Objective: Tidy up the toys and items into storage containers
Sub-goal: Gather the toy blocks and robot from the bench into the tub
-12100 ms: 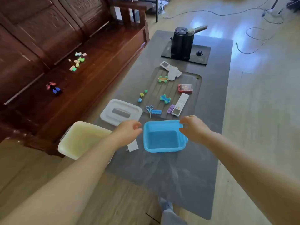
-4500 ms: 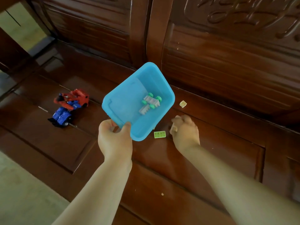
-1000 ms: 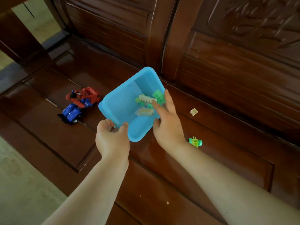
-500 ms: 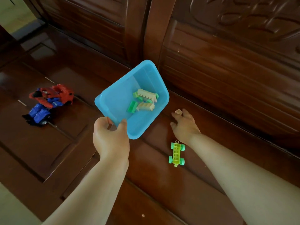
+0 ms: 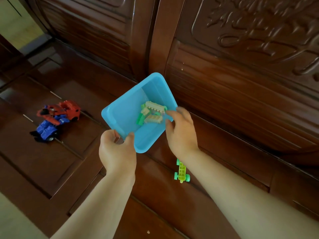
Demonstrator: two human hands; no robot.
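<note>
The right hand (image 5: 181, 133) has moved from the wooden bench seat (image 5: 51, 161) to the blue plastic tub (image 5: 124, 116), fingers loosely apart over pale and green building blocks (image 5: 151, 112) inside. The left hand (image 5: 117, 150) clamps the tub's near corner. A green wheeled block (image 5: 181, 171) lies below the tub.

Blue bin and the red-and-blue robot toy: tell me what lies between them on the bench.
Nothing: in the head view only bare bench wood lies between the blue bin and the robot toy.

Single head-worn wide-angle view, looking steeply down.
Camera faces a dark wooden bench seat (image 5: 51, 161) and its carved backrest (image 5: 241, 66), close in; both forearms enter from the bottom edge. Pale floor (image 5: 10, 221) shows at the lower left corner. No second view.
</note>
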